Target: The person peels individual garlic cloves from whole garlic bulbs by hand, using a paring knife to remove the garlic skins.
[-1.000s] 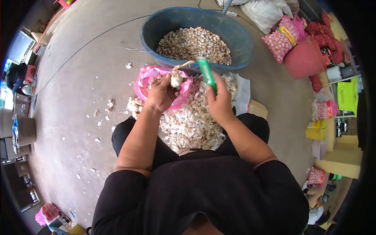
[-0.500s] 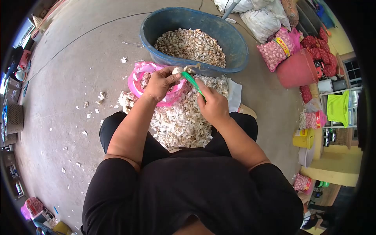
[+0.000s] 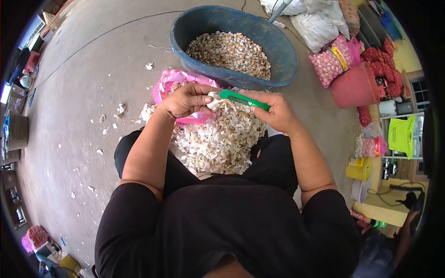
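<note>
Over a heap of papery garlic skins (image 3: 215,143), my left hand (image 3: 187,101) pinches a whitish garlic bulb (image 3: 214,101) between thumb and fingers. My right hand (image 3: 278,112) grips a green utility knife (image 3: 245,99), whose front end lies right at the top of the bulb. Beneath my left hand is an open pink plastic bag (image 3: 161,88) with garlic bulbs inside, partly covered by the hand. Just beyond both hands stands a large blue tub (image 3: 286,69) with a layer of loose garlic cloves (image 3: 232,53).
White sacks (image 3: 315,30), a pink mesh bag of garlic (image 3: 327,65) and a tilted red bucket (image 3: 354,85) stand at right. A yellow pail (image 3: 358,169) is farther down that side. Skin scraps (image 3: 121,109) litter the concrete floor, and a dark cable crosses it.
My right hand has moved right and turned the knife from steeply slanted to nearly level. The bulb has tipped lower in my left hand. A person's arm now shows at lower right.
</note>
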Demonstrator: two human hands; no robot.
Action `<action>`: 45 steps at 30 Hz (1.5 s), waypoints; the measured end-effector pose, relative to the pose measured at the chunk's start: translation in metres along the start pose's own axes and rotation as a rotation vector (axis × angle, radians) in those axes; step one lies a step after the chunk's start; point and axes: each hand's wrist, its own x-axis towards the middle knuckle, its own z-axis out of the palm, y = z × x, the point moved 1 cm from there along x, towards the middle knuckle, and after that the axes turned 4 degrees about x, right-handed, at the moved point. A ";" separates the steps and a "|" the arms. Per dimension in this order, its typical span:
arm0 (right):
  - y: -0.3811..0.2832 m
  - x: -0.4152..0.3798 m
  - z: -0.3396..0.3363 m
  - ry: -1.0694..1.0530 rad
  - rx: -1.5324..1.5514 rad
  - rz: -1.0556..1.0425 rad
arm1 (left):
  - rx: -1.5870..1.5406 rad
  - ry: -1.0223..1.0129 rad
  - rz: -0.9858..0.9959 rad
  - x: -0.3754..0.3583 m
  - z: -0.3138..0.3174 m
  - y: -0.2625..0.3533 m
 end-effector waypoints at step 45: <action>0.029 0.070 0.078 0.210 -0.455 -0.130 | 0.328 0.563 0.056 -0.006 -0.020 0.006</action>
